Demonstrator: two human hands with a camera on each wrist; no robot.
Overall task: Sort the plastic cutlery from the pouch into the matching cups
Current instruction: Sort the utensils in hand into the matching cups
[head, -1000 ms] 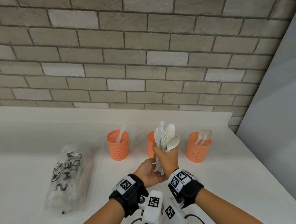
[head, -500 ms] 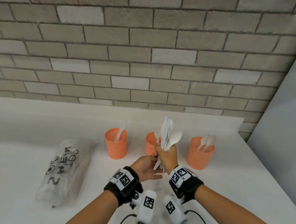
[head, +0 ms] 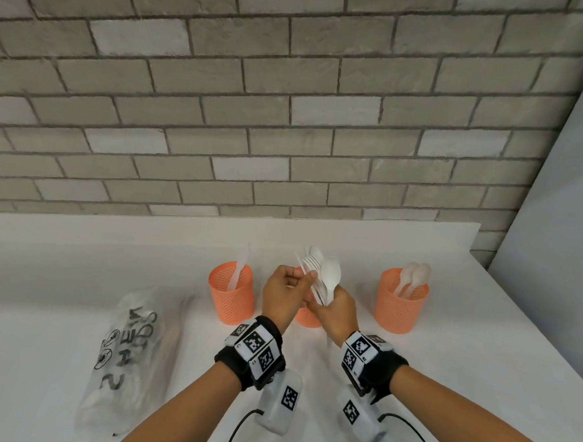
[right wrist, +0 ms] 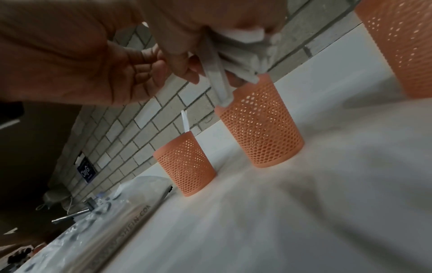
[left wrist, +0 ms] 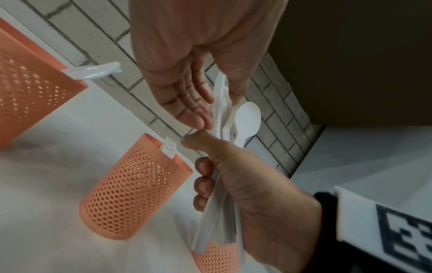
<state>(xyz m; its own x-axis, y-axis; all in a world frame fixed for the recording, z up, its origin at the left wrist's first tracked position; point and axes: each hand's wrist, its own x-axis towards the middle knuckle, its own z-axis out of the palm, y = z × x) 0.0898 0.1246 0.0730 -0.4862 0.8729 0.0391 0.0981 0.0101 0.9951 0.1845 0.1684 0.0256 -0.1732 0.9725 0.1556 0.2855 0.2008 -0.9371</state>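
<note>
Fingers (left wrist: 203, 186) of the right hand (head: 337, 312) are curled tight round the handles of a bundle of white plastic cutlery (head: 322, 278), spoon bowls and fork tines fanning out above the fist. Just beside it, the left hand (head: 284, 293) reaches in from the left and pinches one thin white piece at the top of the bundle between thumb and fingertips; which kind of piece it is cannot be told. Both hands hover over the white worktop (head: 479, 349), in front of the middle cup (left wrist: 133, 186), which has a fork (left wrist: 168, 147) standing in it. To the left stands another orange mesh cup (head: 231, 293) with a knife (head: 238, 268) in it, to the right a third cup (head: 400, 301) holding spoons (head: 413, 278). Well left, nearer the worktop's front, lies the clear printed pouch (head: 135, 347). Behind rises a grey brick wall (head: 288, 119).
</note>
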